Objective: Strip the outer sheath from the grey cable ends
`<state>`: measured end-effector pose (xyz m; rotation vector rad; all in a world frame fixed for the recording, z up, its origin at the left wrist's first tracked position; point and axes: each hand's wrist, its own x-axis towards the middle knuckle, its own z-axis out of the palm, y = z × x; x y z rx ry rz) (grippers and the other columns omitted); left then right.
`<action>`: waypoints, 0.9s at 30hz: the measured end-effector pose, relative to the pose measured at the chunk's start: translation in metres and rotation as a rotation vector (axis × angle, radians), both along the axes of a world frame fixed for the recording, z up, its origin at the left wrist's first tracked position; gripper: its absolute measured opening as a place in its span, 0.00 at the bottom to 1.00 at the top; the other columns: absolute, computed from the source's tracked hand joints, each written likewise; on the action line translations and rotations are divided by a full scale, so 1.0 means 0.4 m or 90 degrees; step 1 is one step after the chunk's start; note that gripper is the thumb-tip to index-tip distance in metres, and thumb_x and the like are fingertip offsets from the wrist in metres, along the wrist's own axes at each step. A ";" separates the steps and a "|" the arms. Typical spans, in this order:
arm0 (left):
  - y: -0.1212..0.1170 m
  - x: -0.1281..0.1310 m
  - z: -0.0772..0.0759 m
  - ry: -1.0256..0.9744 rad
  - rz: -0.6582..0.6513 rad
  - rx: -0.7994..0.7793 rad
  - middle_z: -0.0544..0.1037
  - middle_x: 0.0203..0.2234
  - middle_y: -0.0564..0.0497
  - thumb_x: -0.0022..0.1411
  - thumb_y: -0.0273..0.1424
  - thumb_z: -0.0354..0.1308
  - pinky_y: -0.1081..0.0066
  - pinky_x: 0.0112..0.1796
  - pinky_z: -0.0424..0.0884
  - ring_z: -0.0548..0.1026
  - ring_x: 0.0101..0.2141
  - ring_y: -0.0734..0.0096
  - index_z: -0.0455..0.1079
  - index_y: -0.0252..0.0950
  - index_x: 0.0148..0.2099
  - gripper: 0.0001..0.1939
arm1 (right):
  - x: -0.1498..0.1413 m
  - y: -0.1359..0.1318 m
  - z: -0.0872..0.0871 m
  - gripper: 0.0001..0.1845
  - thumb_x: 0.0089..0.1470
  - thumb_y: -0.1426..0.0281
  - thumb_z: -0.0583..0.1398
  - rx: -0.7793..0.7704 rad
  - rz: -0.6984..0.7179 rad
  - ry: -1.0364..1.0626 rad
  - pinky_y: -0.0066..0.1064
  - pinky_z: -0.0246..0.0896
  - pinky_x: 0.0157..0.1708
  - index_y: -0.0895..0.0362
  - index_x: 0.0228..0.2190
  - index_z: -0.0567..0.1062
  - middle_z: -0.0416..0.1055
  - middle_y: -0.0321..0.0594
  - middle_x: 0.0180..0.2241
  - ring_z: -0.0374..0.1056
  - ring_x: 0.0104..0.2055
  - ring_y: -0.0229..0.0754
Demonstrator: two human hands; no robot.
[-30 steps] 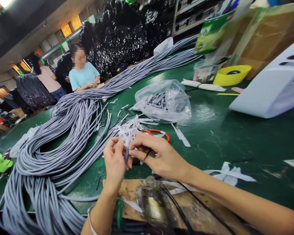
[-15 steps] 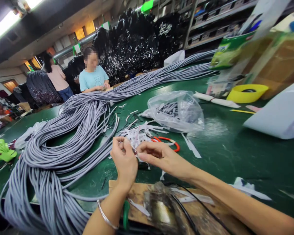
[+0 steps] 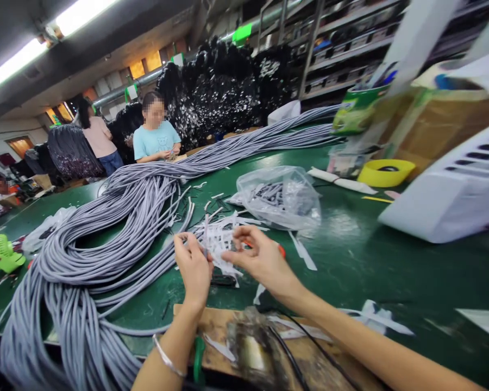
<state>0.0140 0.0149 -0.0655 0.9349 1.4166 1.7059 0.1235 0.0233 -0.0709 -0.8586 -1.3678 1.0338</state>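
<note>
My left hand (image 3: 194, 265) is closed, thumb and fingers pinching what looks like the end of a grey cable; its tip is small and partly hidden by the fingers. To its right, my right hand (image 3: 264, 260) has its fingers bent and the thumb apart from them, with nothing plain between. Behind both hands lies a pile of white strips (image 3: 222, 239). Orange-handled scissors (image 3: 282, 251) are mostly covered by my right hand. A thick bundle of grey cables (image 3: 85, 239) loops across the table on the left.
A clear plastic bag (image 3: 297, 203) of short grey pieces sits on the green table (image 3: 346, 271). Below my hands is a wooden board (image 3: 212, 326) with a taped metal block (image 3: 252, 350). Yellow tape (image 3: 385, 172) and a white machine casing (image 3: 444, 201) stand right. A co-worker (image 3: 157, 136) sits opposite.
My hands have drawn apart; half a second ago their fingertips met. The right hand has moved off to the right of the left. The view has shifted slightly right.
</note>
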 end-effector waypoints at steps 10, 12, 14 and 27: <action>-0.019 0.022 0.005 -0.048 -0.107 0.002 0.66 0.14 0.62 0.58 0.42 0.47 0.81 0.08 0.54 0.61 0.07 0.80 0.51 0.39 0.30 0.13 | 0.010 0.007 -0.011 0.14 0.44 0.59 0.59 0.001 0.059 -0.065 0.23 0.49 0.14 0.59 0.21 0.68 0.65 0.35 0.21 0.55 0.15 0.30; -0.015 0.020 0.012 -0.099 -0.075 -0.005 0.66 0.16 0.61 0.56 0.43 0.48 0.81 0.07 0.53 0.60 0.06 0.81 0.51 0.38 0.28 0.15 | 0.011 0.004 -0.009 0.14 0.45 0.60 0.58 0.018 0.068 -0.079 0.23 0.48 0.14 0.59 0.22 0.67 0.65 0.35 0.20 0.55 0.16 0.30; -0.012 0.014 0.023 -0.144 -0.061 -0.007 0.66 0.18 0.60 0.53 0.47 0.50 0.81 0.07 0.50 0.58 0.06 0.84 0.52 0.37 0.26 0.19 | 0.012 -0.001 -0.008 0.14 0.47 0.60 0.57 0.038 0.070 -0.091 0.23 0.46 0.13 0.59 0.22 0.67 0.63 0.34 0.19 0.52 0.15 0.29; -0.033 -0.038 0.037 0.067 -0.322 0.144 0.68 0.14 0.53 0.42 0.38 0.65 0.78 0.14 0.52 0.57 0.12 0.84 0.75 0.32 0.23 0.12 | 0.045 0.039 0.017 0.14 0.47 0.60 0.56 0.080 0.002 -0.053 0.23 0.50 0.15 0.59 0.22 0.66 0.61 0.35 0.21 0.52 0.18 0.30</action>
